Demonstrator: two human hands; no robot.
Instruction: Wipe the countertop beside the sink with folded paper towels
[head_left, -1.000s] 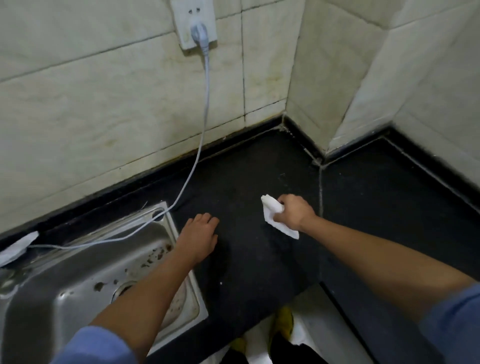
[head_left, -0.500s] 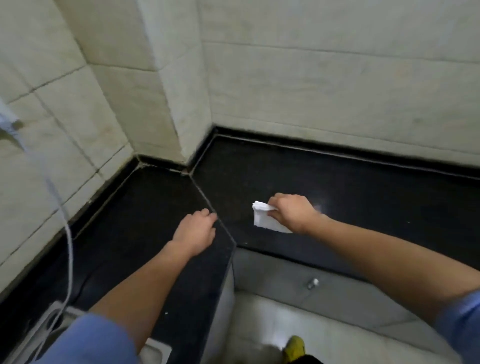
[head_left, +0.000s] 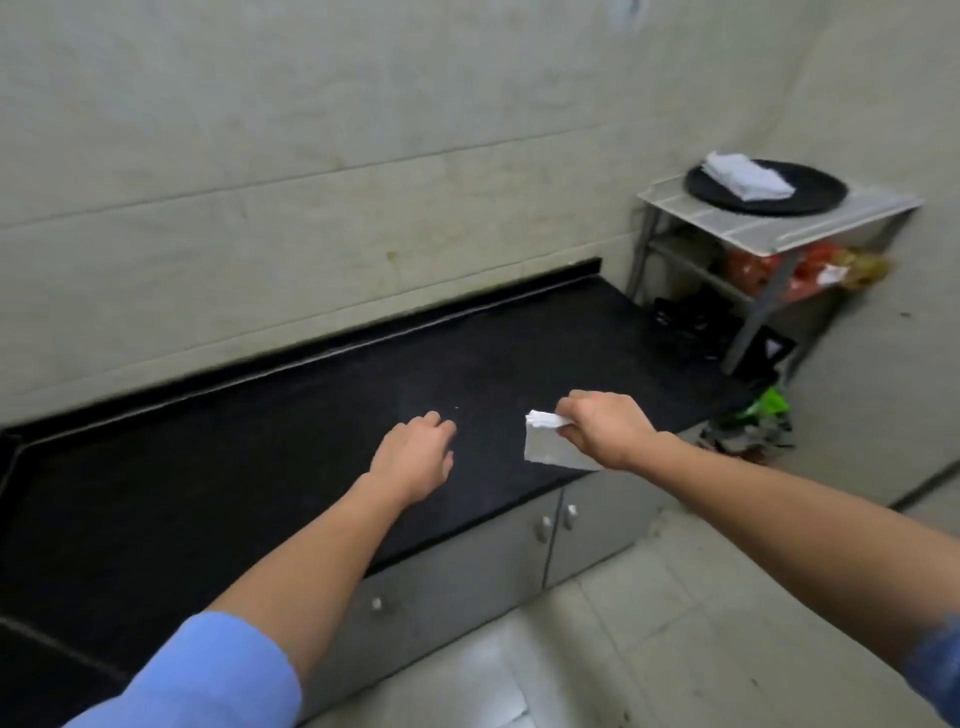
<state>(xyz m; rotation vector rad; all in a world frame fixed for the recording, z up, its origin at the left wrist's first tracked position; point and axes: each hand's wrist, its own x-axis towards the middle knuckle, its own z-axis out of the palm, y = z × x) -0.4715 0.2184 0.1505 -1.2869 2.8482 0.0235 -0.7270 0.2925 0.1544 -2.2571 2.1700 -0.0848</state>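
Pale tiled walls (head_left: 363, 156) meet in a corner at right; a metal rack (head_left: 831, 221) stands there; grey cabinet doors (head_left: 467, 566) carry round knobs (head_left: 544, 525); the floor (head_left: 649, 639) is light tile.

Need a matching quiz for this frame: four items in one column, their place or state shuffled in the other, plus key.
Column A
1. left hand
2. folded paper towel
3. black round tray
4. cabinet doors

Column B
a. on top of the white rack
b. grey, shut, below the countertop
c. fingers relaxed, holding nothing, over the countertop
d. gripped by the right hand

Pairs: 1-c, 2-d, 3-a, 4-b
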